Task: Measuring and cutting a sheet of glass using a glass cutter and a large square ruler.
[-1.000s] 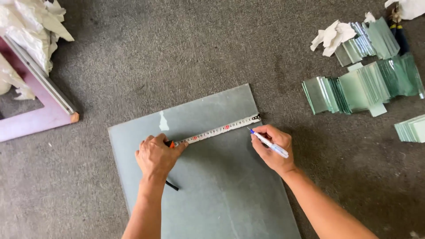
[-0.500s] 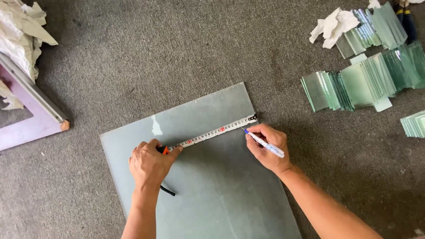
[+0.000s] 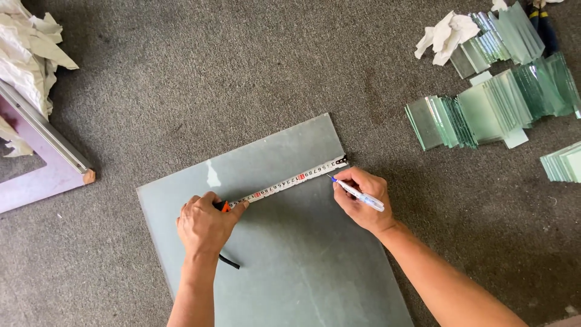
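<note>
Closest to me, my left hand is closed over the tape measure's case, pinning it to the glass sheet on the grey carpet; if that grip eases, I judge the tape could slip or snap back. Further along, my right hand pinches a pen tip-down beside the blade. A nudge could unseat the end hook at the far edge, throwing off the mark.
</note>
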